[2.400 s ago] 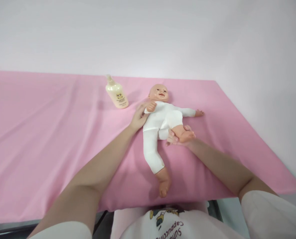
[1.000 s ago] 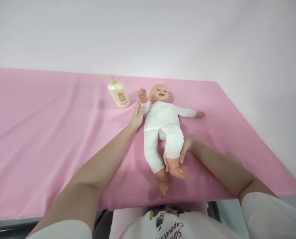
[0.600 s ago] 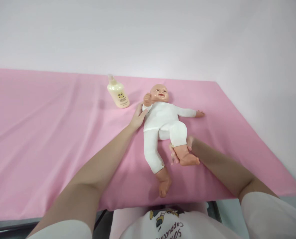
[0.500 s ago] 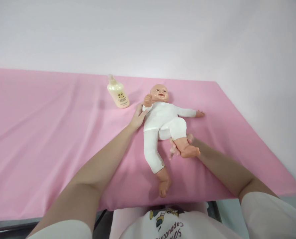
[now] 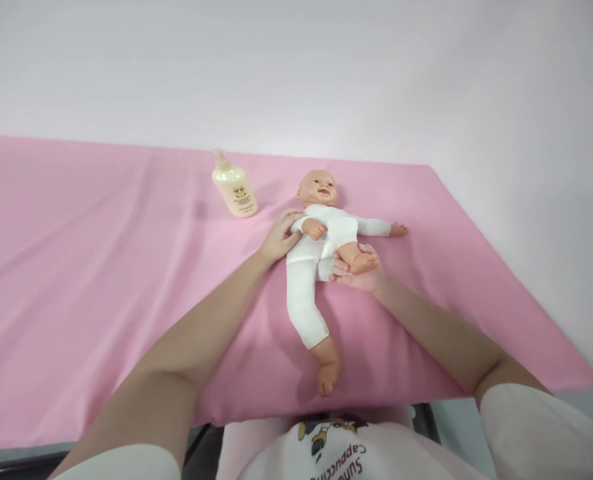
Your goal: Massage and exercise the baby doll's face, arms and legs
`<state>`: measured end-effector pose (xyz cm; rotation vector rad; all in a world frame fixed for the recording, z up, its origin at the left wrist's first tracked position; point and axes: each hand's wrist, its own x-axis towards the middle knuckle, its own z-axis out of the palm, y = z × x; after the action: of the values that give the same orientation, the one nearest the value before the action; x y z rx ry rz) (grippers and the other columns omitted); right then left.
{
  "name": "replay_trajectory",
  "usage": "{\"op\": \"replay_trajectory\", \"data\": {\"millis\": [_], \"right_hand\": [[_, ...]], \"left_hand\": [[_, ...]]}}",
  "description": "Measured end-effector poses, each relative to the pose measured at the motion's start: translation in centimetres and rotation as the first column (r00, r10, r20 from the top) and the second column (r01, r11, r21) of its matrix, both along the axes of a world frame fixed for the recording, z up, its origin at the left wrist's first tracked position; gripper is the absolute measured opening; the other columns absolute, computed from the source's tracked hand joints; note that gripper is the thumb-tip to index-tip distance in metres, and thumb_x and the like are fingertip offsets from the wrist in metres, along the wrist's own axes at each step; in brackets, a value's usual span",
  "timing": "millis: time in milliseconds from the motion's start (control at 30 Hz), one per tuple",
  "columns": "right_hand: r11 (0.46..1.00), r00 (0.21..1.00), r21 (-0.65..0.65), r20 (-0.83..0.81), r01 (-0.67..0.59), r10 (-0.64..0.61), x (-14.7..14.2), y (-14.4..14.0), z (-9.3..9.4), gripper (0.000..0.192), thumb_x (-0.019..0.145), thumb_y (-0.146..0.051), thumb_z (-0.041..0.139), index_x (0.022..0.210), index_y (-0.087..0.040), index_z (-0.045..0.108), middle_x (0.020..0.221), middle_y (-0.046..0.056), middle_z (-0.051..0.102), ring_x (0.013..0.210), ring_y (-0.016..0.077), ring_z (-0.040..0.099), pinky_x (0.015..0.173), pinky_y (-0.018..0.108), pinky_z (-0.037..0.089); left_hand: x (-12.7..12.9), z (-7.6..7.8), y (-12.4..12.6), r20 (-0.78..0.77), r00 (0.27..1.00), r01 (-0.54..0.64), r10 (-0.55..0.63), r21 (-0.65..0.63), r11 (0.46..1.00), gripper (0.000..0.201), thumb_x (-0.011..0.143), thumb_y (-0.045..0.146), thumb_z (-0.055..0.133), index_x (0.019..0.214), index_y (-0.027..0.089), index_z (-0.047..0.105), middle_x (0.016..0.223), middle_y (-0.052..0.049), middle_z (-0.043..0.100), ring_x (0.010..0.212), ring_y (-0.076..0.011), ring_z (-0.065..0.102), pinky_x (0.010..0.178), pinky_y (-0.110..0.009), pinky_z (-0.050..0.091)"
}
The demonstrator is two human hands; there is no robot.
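Shirt: bottom centre of the frame, a white shirt with a printed cartoon and lettering, right at the near edge.
Sleeves: short white ones at the lower left and lower right corners, both forearms bare and reaching up the frame.
Tabletop: draped in a pink cloth, creased at the left, filling the middle band of the picture.
Doll, near end: one leg in white lies straight, bare foot pointing down toward the bottom centre.
Right hand: the right hand, just right of centre, is curled around the doll's other bare foot and has that leg folded up against the belly.
Left hand: the left hand, at centre, fingers wrapped on the doll's near arm and shoulder, with that little arm bent across the chest.
Doll: the doll lies on its back on the cloth at centre, in a white suit, head toward the wall, far arm stretched out to the right.
Bottle: a cream pump bottle lies on its side, upper centre-left, near the doll's head but apart from it.
Wall: plain pale wall across the top.
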<state>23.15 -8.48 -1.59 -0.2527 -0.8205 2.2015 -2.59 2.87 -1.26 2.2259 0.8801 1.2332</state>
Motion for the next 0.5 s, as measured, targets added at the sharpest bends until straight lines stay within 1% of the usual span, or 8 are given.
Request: {"op": "replay_trajectory", "data": {"millis": [133, 300, 400, 500], "right_hand": [[0.999, 0.999, 0.023, 0.004, -0.036, 0.036, 0.09, -0.07, 0.06, 0.047, 0.088, -0.062, 0.059, 0.102, -0.017, 0.065, 0.070, -0.004, 0.053, 0.066, 0.0150, 0.050, 0.090, 0.039, 0.052], [0.997, 0.997, 0.043, 0.018, -0.070, 0.069, 0.22, 0.07, 0.39, 0.048, 0.083, -0.061, 0.066, 0.102, -0.017, 0.065, 0.070, -0.002, 0.057, 0.070, 0.0172, 0.054, 0.092, 0.041, 0.053], [0.990, 0.992, 0.080, -0.025, -0.119, 0.121, 0.17, -0.11, 0.35, 0.051, 0.080, -0.060, 0.072, 0.106, -0.016, 0.067, 0.075, 0.000, 0.063, 0.071, 0.0175, 0.056, 0.091, 0.041, 0.054], [0.969, 0.976, 0.153, -0.067, -0.195, 0.207, 0.09, -0.69, -0.01, 0.054, 0.081, -0.063, 0.074, 0.110, -0.018, 0.066, 0.080, 0.001, 0.068, 0.073, 0.0179, 0.060, 0.090, 0.040, 0.054]], "left_hand": [[0.05, 0.00, -0.04, -0.001, 1.000, -0.003, 0.003, 0.003, 1.000, 0.055, 0.092, 0.065, 0.061, 0.124, 0.020, 0.069, 0.137, -0.017, 0.065, 0.131, -0.0350, 0.060, 0.119, -0.057, 0.045], [0.33, 0.62, -0.57, 0.034, 0.999, -0.017, 0.017, -0.019, 1.000, 0.057, 0.092, 0.067, 0.062, 0.124, 0.021, 0.070, 0.131, -0.016, 0.069, 0.124, -0.0345, 0.063, 0.114, -0.054, 0.051], [0.40, 0.61, -0.48, 0.084, 0.996, -0.025, 0.027, -0.028, 0.999, 0.057, 0.095, 0.069, 0.060, 0.123, 0.021, 0.071, 0.128, -0.015, 0.071, 0.122, -0.0333, 0.065, 0.113, -0.052, 0.051], [0.46, 0.03, 0.07, 0.156, 0.983, -0.082, 0.093, -0.078, 0.994, 0.066, 0.092, 0.077, 0.059, 0.125, 0.021, 0.068, 0.129, -0.014, 0.071, 0.124, -0.0326, 0.064, 0.117, -0.052, 0.048]]}}
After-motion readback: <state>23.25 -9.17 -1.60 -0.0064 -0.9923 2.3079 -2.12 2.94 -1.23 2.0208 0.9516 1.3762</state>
